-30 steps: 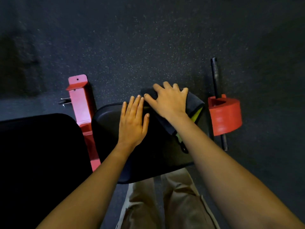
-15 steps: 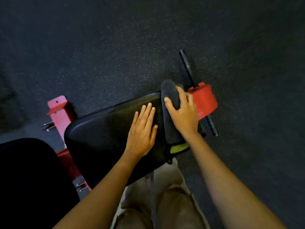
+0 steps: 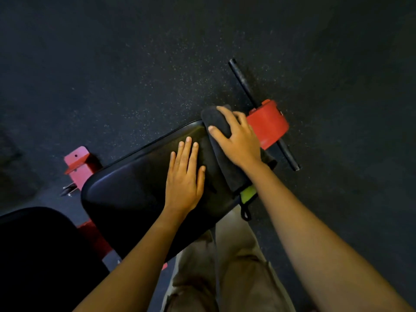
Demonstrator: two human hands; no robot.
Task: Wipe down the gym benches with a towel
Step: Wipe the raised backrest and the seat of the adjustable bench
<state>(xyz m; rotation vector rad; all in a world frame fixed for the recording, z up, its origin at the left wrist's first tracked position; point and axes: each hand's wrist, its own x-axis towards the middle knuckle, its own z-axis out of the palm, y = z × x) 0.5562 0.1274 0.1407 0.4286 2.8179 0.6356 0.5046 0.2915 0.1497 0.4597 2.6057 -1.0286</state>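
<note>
A black padded bench seat (image 3: 126, 194) lies across the middle of the view on a red frame (image 3: 77, 167). A dark folded towel (image 3: 227, 174) with a yellow-green tag and a black loop lies over the pad's right end. My right hand (image 3: 238, 140) presses on the towel, its fingers bent over the towel's far end at the pad's edge. My left hand (image 3: 184, 176) rests flat on the pad just left of the towel, fingers straight.
A red round foot (image 3: 270, 124) on a black crossbar (image 3: 242, 84) sits on the speckled dark floor right of the pad. A second black pad (image 3: 42, 251) fills the lower left. My legs in khaki trousers (image 3: 227, 271) stand below the bench.
The towel and my right hand have slid from the pad's far side to its right end. My left hand stays flat on the pad. The view has turned, so the bench now lies slanted.
</note>
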